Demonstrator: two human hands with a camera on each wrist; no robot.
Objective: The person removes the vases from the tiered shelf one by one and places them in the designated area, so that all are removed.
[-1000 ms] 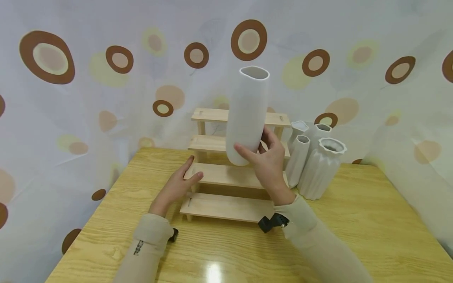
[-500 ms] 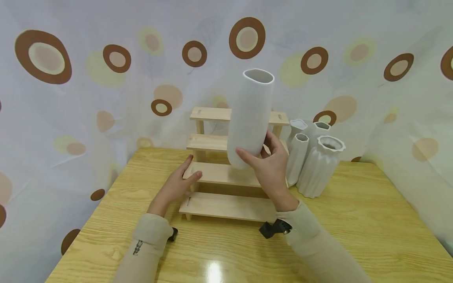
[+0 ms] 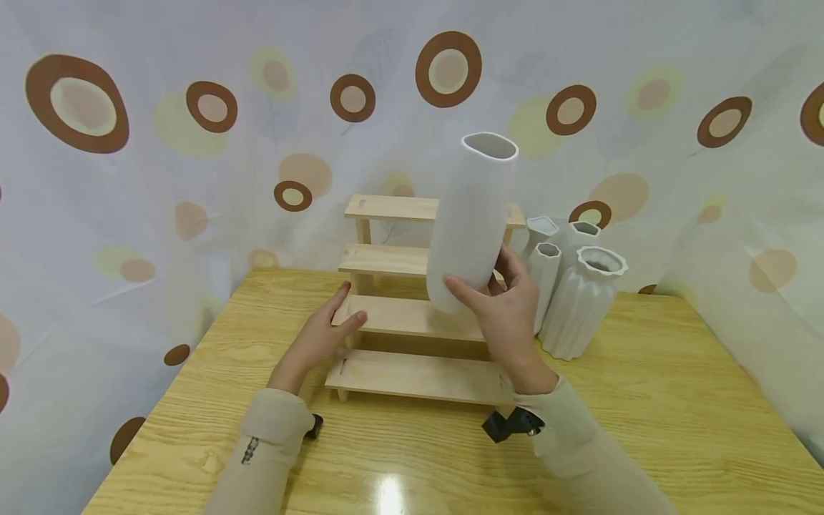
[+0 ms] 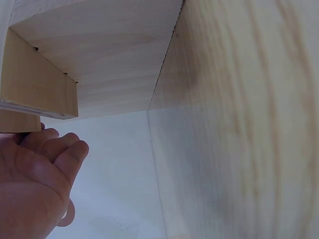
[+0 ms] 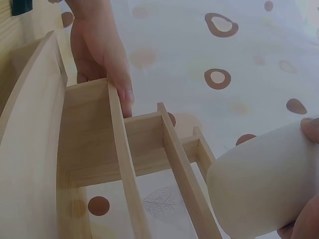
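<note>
My right hand (image 3: 491, 287) grips a tall smooth white vase (image 3: 473, 214) near its base and holds it in the air, tilted slightly right, over the right part of a stepped wooden rack (image 3: 412, 375). In the right wrist view the vase (image 5: 264, 189) fills the lower right with a fingertip (image 5: 311, 128) on it, and the rack (image 5: 124, 164) runs beside it. My left hand (image 3: 350, 304) rests with straight fingers against the left end of the rack's second step. The left wrist view shows that hand (image 4: 35, 174) under the rack's wood (image 4: 99, 64).
Several ribbed white vases (image 3: 582, 304) stand close together on the wooden table (image 3: 676, 415), right of the rack and close to my right hand. A curtain with brown circles (image 3: 193, 143) hangs behind and around the table. The table's near part is bare.
The vase and my right hand have shifted to the right and a little lower, nearer the ribbed vases. The left hand has stayed on the rack.
</note>
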